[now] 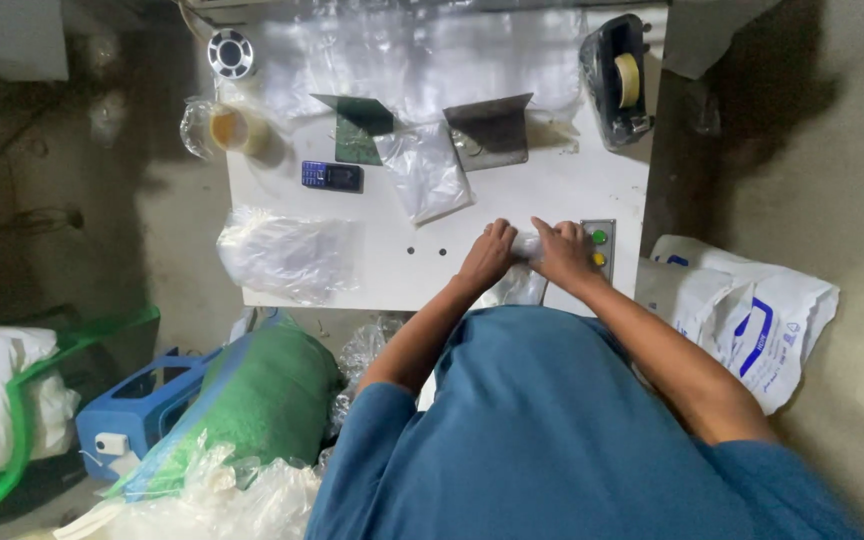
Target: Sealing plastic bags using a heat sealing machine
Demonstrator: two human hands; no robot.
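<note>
Both my hands meet over a small clear plastic bag [525, 246] near the front right of the white table [552, 190]. My left hand [488, 256] presses on its left end and my right hand [565, 254] grips its right end. Part of the bag [517, 287] hangs past the table's front edge between my forearms. A small panel with a green and a yellow button [599, 248] sits right beside my right hand.
On the table lie a clear bag stack [426, 170], crumpled plastic [285, 252], a dark phone [332, 176], a tape roll [232, 128], two metal plates [492, 130] and a black tape dispenser [616, 82]. A green-wrapped bundle [262, 395], a blue crate [147, 405] and a white sack [752, 315] flank me.
</note>
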